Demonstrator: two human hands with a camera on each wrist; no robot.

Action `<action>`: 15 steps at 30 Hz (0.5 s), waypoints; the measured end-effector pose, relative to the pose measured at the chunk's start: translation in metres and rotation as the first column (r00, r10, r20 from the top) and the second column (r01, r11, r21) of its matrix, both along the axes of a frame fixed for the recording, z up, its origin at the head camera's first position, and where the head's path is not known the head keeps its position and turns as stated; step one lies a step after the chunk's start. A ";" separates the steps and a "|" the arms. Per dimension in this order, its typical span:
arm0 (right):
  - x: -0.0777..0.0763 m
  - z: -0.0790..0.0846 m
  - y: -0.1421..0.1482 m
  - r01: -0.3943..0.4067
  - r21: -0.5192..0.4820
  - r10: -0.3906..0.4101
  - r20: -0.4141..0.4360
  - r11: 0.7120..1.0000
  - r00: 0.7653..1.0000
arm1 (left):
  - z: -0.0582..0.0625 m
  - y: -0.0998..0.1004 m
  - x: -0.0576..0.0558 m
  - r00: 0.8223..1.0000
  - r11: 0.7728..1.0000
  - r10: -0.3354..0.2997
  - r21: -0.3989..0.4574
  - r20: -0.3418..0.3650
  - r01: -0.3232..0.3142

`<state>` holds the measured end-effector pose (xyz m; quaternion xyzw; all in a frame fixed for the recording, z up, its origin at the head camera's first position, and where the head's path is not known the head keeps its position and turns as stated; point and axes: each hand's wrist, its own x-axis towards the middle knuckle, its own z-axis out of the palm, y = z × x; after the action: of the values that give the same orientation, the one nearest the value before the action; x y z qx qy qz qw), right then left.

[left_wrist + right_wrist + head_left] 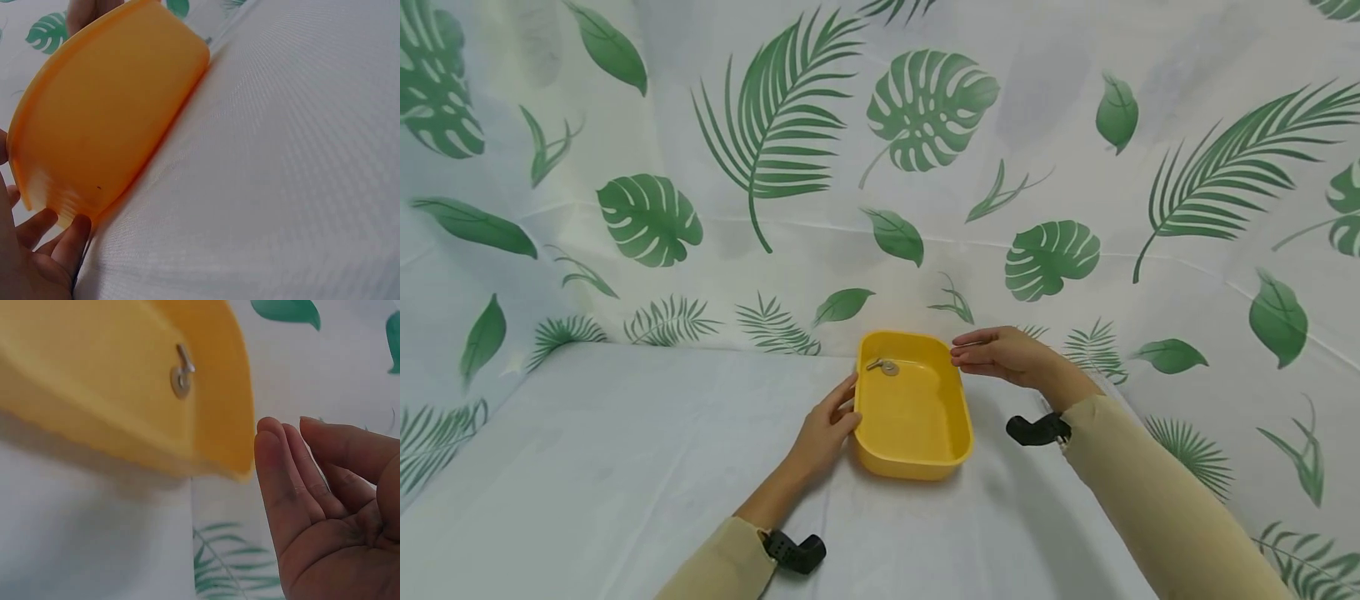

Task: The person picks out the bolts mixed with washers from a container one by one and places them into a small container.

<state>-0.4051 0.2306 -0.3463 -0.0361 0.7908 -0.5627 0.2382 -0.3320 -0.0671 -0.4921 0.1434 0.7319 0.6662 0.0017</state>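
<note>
A yellow rectangular plastic tray (913,417) stands on the white-covered table. At its far left corner lie a small metal screw (874,364) and a round metal washer (890,367), side by side in the right wrist view. My left hand (822,429) touches the tray's left outer wall; in the left wrist view its fingertips (74,234) rest against the wall near a corner. Beside the far right rim is my right hand (1011,357), its fingers extended and holding nothing. Whether its fingertips (270,450) touch the rim, I cannot tell.
White cloth (625,467) covers the table on both sides of the tray. A backdrop (820,275) with green leaf prints rises right behind the tray and also at the right. Black wrist devices (1037,429) sit at both sleeve cuffs.
</note>
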 end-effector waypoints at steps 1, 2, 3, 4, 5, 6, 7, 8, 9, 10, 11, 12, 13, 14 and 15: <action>-0.002 -0.002 -0.006 0.002 -0.001 -0.002 0.008 1.000 1.000 | 0.000 0.000 0.000 1.000 1.000 0.001 0.000 0.001 -0.001; -0.003 -0.004 -0.012 0.002 -0.002 -0.002 0.016 1.000 1.000 | 0.001 0.000 0.000 1.000 1.000 0.003 0.000 0.001 -0.003; -0.005 -0.007 -0.018 0.010 -0.003 -0.010 0.023 1.000 1.000 | 0.001 0.000 0.001 1.000 1.000 0.004 0.000 0.003 -0.004; -0.007 -0.010 -0.023 0.018 -0.005 -0.018 0.030 1.000 0.999 | 0.001 0.000 0.001 1.000 1.000 0.003 0.002 0.003 -0.003; -0.009 -0.012 -0.029 0.024 -0.005 -0.024 0.035 1.000 0.999 | 0.001 0.000 0.001 1.000 1.000 0.000 0.005 0.003 0.000; -0.011 -0.015 -0.034 0.033 -0.007 -0.033 0.037 0.999 0.999 | 0.002 0.001 0.001 1.000 1.000 0.001 0.003 0.002 -0.001; -0.013 -0.017 -0.039 0.043 -0.006 -0.042 0.038 0.999 0.998 | 0.002 0.001 0.001 1.000 1.000 0.001 0.005 0.001 -0.001; -0.014 -0.020 -0.044 0.046 -0.004 -0.045 0.038 0.999 0.998 | 0.002 0.001 0.001 1.000 1.000 0.002 0.004 -0.001 -0.002; -0.016 -0.022 -0.048 0.050 0.000 -0.050 0.038 0.999 0.998 | 0.002 0.001 0.001 1.000 1.000 0.005 0.005 -0.001 -0.005; -0.018 -0.025 -0.052 0.056 0.000 -0.056 0.043 0.998 0.997 | 0.002 0.001 0.001 1.000 1.000 0.009 0.005 0.000 -0.009; -0.019 -0.028 -0.056 0.059 0.004 -0.059 0.047 0.998 0.997 | 0.002 0.001 0.001 1.000 1.000 0.011 0.004 0.001 -0.011; -0.020 -0.030 -0.060 0.064 0.007 -0.064 0.051 0.998 0.997 | 0.002 0.001 0.001 1.000 1.000 0.014 0.002 0.003 -0.014; -0.021 -0.033 -0.063 0.069 0.010 -0.070 0.056 0.998 0.996 | 0.002 0.001 0.001 1.000 1.000 0.012 0.002 0.004 -0.012; -0.022 -0.035 -0.067 0.076 0.013 -0.077 0.061 0.997 0.995 | 0.002 0.001 0.001 1.000 1.000 0.009 0.002 0.005 -0.009; -0.023 -0.037 -0.070 0.091 0.012 -0.092 0.068 0.996 0.993 | 0.002 0.001 0.000 1.000 1.000 0.005 0.003 0.007 -0.005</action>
<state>-0.4277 0.1608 -0.3837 0.0207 0.7854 -0.5705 0.2393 -0.3316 -0.0657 -0.4904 0.1392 0.7312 0.6678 0.0022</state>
